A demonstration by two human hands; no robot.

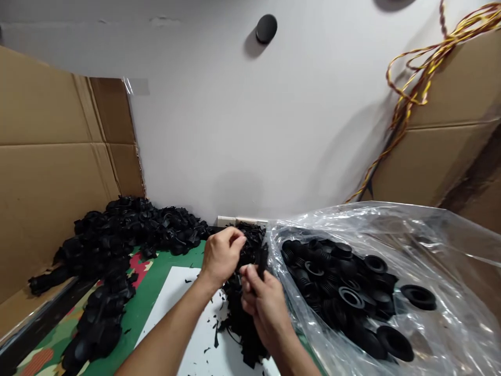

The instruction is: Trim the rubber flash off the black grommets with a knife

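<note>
My right hand [263, 300] is closed around a black rubber piece [262, 257], whose upper end sticks up past the thumb; its exact kind is hard to tell. Just above and to the left, my left hand [222, 255] is closed in a pinch, thumb against fingers, apart from the right hand; anything between the fingertips is hidden. Below both hands, black rubber scraps [245, 334] lie heaped on a white board [160, 308]. Beside my right hand a clear plastic bag [442, 250] holds many black ribbed rubber bellows [332, 282].
At left, a large pile of black rubber parts [136, 227] lies against cardboard [50, 125]. A green surface [156, 271] shows under the board. Behind is a grey wall [235, 120] with a round black knob [266, 28]. Twisted yellow-red wires [410, 99] hang at right.
</note>
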